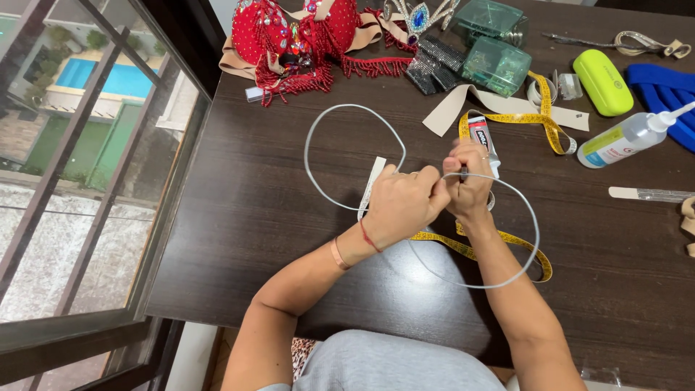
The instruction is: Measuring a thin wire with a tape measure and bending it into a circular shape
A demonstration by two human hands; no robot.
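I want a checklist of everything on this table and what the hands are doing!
Surface: dark wooden table, by a window.
Job's things: grey wire hoop looped in a figure eight; glue tube by the right hand; white strip under the left hand.
Clutter: red beaded top, yellow tape measure, two green boxes, lime case, squeeze bottle, blue cloth, beige band, jewelled crown piece.
Hands: left hand and right hand meet where the wire crosses, pinching it.
Cables: nothing seen.
Surroundings: window overlooking a pool.
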